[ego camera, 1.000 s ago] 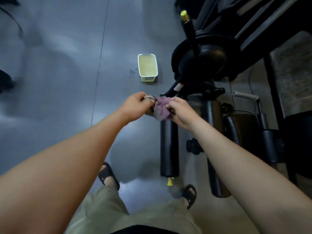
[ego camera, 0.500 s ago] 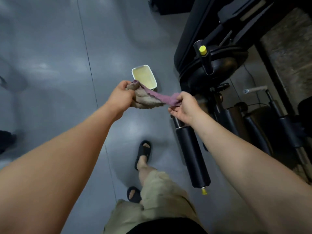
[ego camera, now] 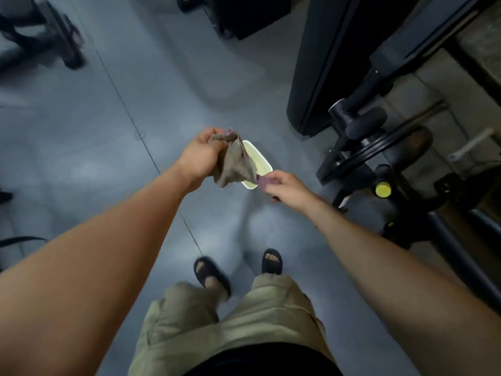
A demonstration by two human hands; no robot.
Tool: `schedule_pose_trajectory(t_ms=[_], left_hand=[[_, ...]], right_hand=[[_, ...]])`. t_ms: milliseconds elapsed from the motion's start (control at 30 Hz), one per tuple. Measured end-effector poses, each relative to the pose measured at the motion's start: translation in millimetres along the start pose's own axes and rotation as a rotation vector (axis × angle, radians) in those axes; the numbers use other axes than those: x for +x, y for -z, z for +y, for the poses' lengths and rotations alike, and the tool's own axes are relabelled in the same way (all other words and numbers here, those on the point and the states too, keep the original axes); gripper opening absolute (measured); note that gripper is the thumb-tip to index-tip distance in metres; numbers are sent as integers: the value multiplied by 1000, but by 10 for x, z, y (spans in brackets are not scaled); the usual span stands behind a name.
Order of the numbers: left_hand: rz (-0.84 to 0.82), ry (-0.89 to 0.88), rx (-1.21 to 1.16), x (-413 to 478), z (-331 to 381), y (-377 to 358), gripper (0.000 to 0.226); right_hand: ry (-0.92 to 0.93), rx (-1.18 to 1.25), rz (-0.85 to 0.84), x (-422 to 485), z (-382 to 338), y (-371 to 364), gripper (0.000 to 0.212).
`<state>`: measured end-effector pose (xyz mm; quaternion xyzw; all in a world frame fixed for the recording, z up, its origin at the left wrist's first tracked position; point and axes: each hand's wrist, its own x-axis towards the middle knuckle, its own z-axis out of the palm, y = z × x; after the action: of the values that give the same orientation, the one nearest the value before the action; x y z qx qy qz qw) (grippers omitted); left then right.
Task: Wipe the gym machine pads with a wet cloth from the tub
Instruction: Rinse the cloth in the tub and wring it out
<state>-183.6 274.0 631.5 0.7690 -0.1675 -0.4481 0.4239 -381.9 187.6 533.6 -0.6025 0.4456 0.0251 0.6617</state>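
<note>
A brown-grey cloth [ego camera: 235, 164] with a purple edge hangs spread between my two hands, above the floor. My left hand [ego camera: 199, 156] grips its bunched top corner. My right hand [ego camera: 287, 187] pinches the purple lower corner. Right behind the cloth, a small cream tub [ego camera: 264, 164] holding pale liquid sits on the grey floor, partly hidden by the cloth. The black gym machine [ego camera: 379, 147] with its padded parts stands to the right of my right hand.
A yellow-capped lever [ego camera: 382, 189] sticks out from the machine near my right hand. A tall black upholstered pad [ego camera: 322, 63] rises at upper right. Dark equipment stands at far top left [ego camera: 40, 33]. My sandalled feet [ego camera: 235, 267] stand on the grey floor below the tub.
I have stepped toward the tub, and the machine now lies further right. The cloth went from bunched, to stretched sideways, to hanging diagonally with my left hand higher than my right.
</note>
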Motion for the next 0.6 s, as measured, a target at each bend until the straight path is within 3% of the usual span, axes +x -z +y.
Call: schedule_pose_trajectory(t_ms=[133, 267, 333, 433, 600], left_hand=[[-21, -38, 192, 840, 148, 145, 22], [-165, -25, 365, 1794, 152, 214, 14], [-302, 7, 359, 2194, 98, 221, 21], [-404, 39, 326, 2616, 7, 345, 38], [-416, 79, 388, 3141, -126, 560, 29]], right_hand=[[-19, -14, 181, 461, -78, -54, 21], [-160, 535, 376, 932, -119, -110, 16], [-196, 697, 463, 1154, -113, -174, 9], [-225, 749, 503, 1406, -215, -340, 21], [-280, 695, 644, 1931, -326, -612, 15]])
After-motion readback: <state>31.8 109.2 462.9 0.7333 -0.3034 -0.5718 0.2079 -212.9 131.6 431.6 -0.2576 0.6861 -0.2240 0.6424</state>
